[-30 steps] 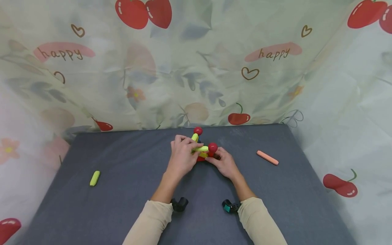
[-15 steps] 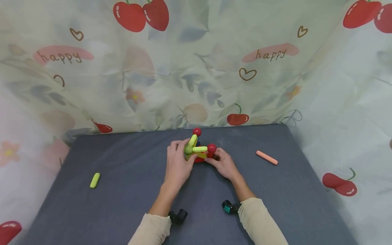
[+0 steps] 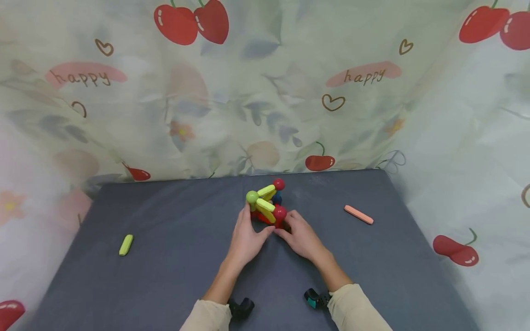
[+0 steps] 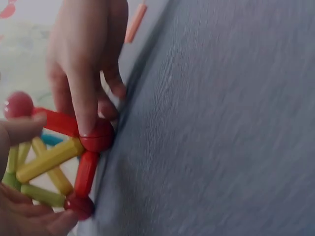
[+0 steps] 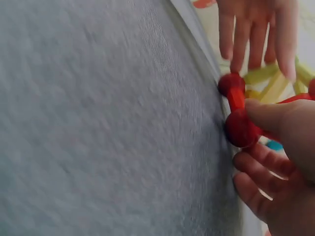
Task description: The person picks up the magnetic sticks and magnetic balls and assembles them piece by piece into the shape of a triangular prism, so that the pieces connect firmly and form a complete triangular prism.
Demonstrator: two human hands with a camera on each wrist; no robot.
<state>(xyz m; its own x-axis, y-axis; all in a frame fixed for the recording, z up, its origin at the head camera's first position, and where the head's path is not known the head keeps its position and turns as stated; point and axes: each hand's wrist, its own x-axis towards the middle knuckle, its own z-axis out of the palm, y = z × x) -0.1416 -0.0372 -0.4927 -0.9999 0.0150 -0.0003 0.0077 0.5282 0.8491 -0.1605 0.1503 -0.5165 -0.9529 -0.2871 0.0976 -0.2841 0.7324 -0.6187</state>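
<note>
A small frame of magnetic rods and balls (image 3: 265, 204) stands at the far middle of the table, with yellow and red rods, red balls and a light green ball (image 3: 252, 197) at its upper left. My right hand (image 3: 304, 236) pinches a lower red ball (image 4: 97, 135) between thumb and fingers at the near right corner. The left hand (image 3: 247, 239) lies along the frame's left side, fingers fairly straight; in the right wrist view its fingertips are right at another lower red ball (image 5: 231, 84). Part of a blue piece (image 3: 277, 198) shows behind.
A loose yellow-green rod (image 3: 126, 245) lies on the dark cloth-covered table (image 3: 174, 276) at the left. An orange-pink rod (image 3: 358, 214) lies at the right. Patterned curtains (image 3: 232, 105) rise behind the table and at both sides.
The frame has turned, its front red ball coming nearer and the back one shifting right. My left hand has slid off the green ball down to the frame's side. The right hand stays at the red corner.
</note>
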